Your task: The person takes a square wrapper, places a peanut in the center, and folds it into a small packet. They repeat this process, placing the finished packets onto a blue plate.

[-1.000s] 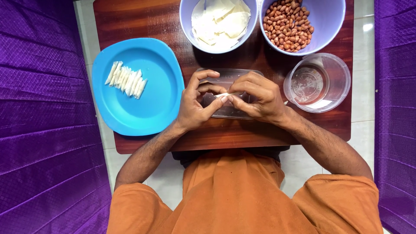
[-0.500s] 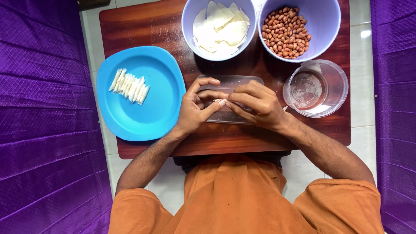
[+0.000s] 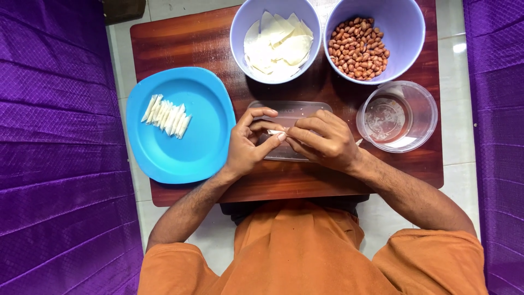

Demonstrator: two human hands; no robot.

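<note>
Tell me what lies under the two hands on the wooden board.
Under the left hand and right hand lies a clear rectangular tray on the board. Its far edge shows; the hands cover its middle, so any contents are hidden. They pinch a small white wrapper.

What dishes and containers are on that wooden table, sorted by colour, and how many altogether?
Lilac bowls: 2, one with pale wrappers, one with peanuts
Blue plate: 1
Clear round tub: 1
Clear flat tray under the hands: 1
Total: 5
</note>
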